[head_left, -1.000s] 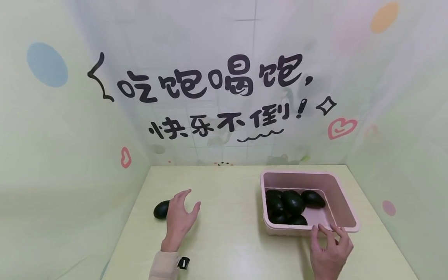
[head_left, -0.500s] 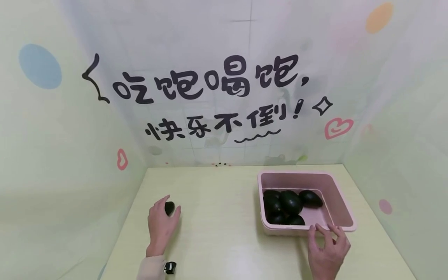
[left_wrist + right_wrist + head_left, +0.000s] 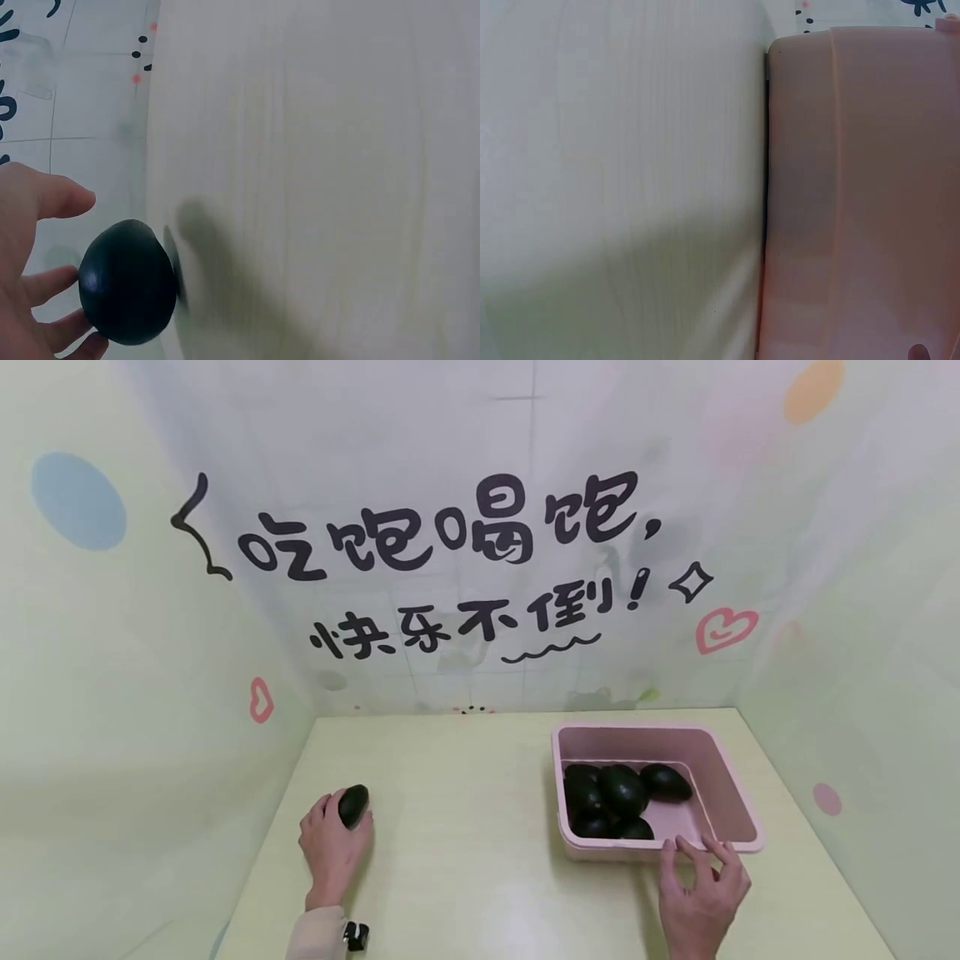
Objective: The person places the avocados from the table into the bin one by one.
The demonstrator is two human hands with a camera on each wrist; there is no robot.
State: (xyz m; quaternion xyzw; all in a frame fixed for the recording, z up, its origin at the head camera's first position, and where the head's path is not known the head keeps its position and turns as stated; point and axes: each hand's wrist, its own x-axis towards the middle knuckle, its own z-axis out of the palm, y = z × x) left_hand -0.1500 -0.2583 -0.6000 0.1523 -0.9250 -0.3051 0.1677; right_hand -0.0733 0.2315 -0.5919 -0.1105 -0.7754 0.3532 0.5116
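Note:
A dark green, glossy avocado (image 3: 353, 807) sits between the fingers and thumb of my left hand (image 3: 335, 845), at the left of the table. In the left wrist view, the fingertips touch one side of this avocado (image 3: 127, 285), while the thumb (image 3: 71, 197) stands a little off it. The avocado is close by the table surface, its shadow beside it. My right hand (image 3: 703, 893) grips the near rim of a pink plastic bin (image 3: 738, 793), thumb and fingers bent at the edge. Only a fingertip (image 3: 919, 352) shows against the bin's outer wall in the right wrist view.
Several dark avocados (image 3: 624, 790) lie in the bin, mostly toward its left side. The pale wooden table (image 3: 465, 827) meets a printed cloth backdrop (image 3: 420, 443) at the back and both sides.
My left hand has moved left around the avocado, which now shows more upright between the fingers and thumb. The right hand has stayed at the bin's rim; the head view has shifted slightly.

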